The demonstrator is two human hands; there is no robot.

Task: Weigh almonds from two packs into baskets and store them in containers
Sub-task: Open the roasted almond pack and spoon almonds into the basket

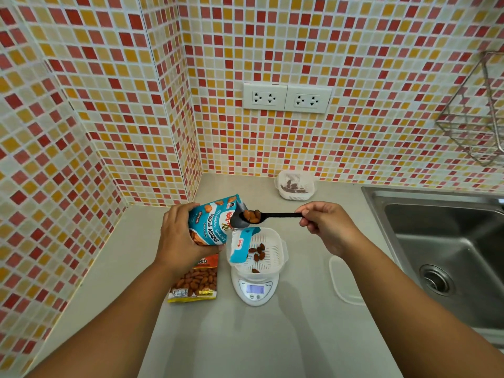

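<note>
Head view: your left hand (178, 236) grips the blue almond pack (211, 223); your right hand (326, 226) pinches the loaded spoon (268, 215); keep it level, then tip slowly over the basket (268, 248) on the scale (255, 290).

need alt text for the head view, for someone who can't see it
A left hand holds a blue almond pack while the right hand lifts a black spoon of almonds from it, above a white basket on a scale. Tiled walls behind, sink at right.
</note>
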